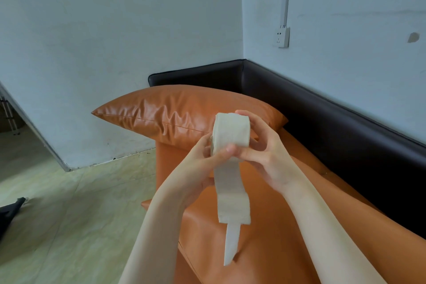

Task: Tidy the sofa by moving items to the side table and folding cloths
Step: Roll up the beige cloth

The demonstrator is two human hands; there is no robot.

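Roll: a toilet roll (231, 130) held in the air above the sofa seat (265, 237), just in front of the orange cushion (166, 110).
Loose tail: a strip of paper (232, 200) hangs straight down from the roll, narrowing to a torn tip close over the seat — its long axis runs top to bottom.
Right hand: the right hand (262, 147) is curled round the roll's right side, fingers over the top and thumb below.
Left hand: the left hand (207, 157) pinches the paper at the roll's lower left edge, thumb across the front; both hands are equally near.
Step, as I judge it: winding the tail back on, so the tail lying below the hands is what matters.
Room: open air under the roll down to the seat; the cushion sits close behind it, the dark sofa back (322, 110) well to its right.
Edge: the seat's left edge drops to the floor (69, 214) left of the roll — no bench in view.
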